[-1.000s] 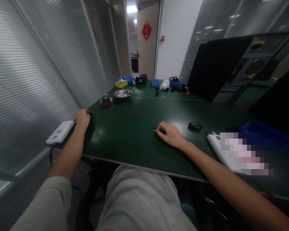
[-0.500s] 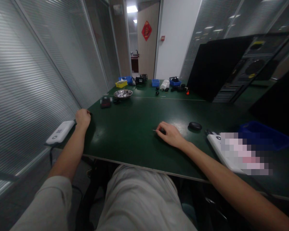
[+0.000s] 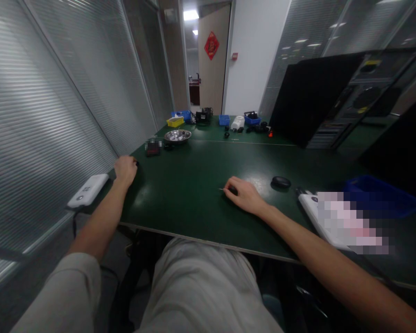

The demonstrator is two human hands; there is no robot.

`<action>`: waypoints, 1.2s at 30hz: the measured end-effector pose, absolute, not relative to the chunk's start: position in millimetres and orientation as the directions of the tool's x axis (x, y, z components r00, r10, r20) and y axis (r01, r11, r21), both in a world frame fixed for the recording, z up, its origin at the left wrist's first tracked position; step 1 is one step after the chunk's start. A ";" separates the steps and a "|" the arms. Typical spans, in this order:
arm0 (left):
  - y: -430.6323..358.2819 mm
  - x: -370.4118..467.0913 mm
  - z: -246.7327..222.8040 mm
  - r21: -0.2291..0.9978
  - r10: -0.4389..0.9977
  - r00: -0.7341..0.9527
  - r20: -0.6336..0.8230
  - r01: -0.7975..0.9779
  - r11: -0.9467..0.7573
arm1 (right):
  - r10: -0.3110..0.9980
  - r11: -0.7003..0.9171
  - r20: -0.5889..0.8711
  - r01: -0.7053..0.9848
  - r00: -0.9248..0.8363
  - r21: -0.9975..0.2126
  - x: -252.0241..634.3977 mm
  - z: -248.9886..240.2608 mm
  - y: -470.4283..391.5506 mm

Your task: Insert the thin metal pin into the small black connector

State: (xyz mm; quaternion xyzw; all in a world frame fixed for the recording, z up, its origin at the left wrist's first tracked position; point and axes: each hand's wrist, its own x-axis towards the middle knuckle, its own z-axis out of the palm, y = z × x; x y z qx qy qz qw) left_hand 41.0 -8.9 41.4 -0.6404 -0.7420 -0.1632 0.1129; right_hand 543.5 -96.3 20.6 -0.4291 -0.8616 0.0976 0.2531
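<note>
My left hand [image 3: 125, 169] is closed around a small dark object [image 3: 137, 163] near the table's left edge; only its tip shows past the fingers, so its kind is unclear. Low over the middle of the green table [image 3: 180, 194], my right hand [image 3: 243, 193] pinches a thin, pale, needle-like piece [image 3: 221, 189] between thumb and fingertips, pointing left. Most of that piece is hidden by the fingers. To the right of this hand, and apart from it, lies a black computer mouse [image 3: 280, 182].
A white device [image 3: 88, 190] with a cable sits at the left corner. Further back are a steel dish [image 3: 177, 136], a blue basket [image 3: 224, 120] and a yellow tray [image 3: 175, 121]. On the right are a blue bin [image 3: 381, 196], a white device [image 3: 319, 217] and a computer case [image 3: 319, 97].
My left hand has moved a little to the right with the small dark object, which shows more now. My right hand stays nearly still, pinching the thin piece.
</note>
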 end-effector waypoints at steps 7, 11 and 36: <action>-37.9 186.5 35.2 0.035 0.740 0.406 0.536 0.865 -0.500 | 0.795 0.606 0.339 0.697 -0.504 -0.384 541.8 22.8 -99.0; -70.5 259.8 21.2 0.129 0.573 0.648 0.503 0.599 -0.790 | 0.796 0.604 0.345 0.695 -0.498 -0.390 542.6 21.7 -98.4; -75.6 273.5 22.1 0.601 0.637 0.698 0.328 0.366 -0.710 | 0.747 0.660 0.336 0.699 -0.574 -0.275 533.7 23.5 -105.8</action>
